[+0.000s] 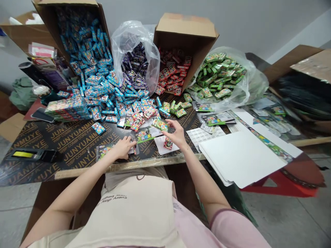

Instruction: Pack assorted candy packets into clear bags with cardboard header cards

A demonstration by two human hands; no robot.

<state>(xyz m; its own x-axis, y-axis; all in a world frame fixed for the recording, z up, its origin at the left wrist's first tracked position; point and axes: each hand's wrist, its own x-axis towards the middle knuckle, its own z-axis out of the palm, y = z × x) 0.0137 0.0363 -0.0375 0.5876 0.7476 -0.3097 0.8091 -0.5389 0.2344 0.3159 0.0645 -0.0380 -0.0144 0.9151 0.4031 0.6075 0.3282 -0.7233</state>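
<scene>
My right hand pinches a small green printed box between thumb and fingers, just above the table. My left hand lies curled over a clear plastic bag with a black-and-green printed header near the table's front edge, gripping its right end. What is under those fingers is partly hidden. Between the hands lies another bag with a green header. A small red box rests on white paper below my right hand. Several red boxes lie loose just beyond.
Blue boxes spill from a tipped carton. Behind are a bag of purple boxes, a carton of red ones and a bag of green ones. White sheets overhang the right front edge; a tape-like tool lies left.
</scene>
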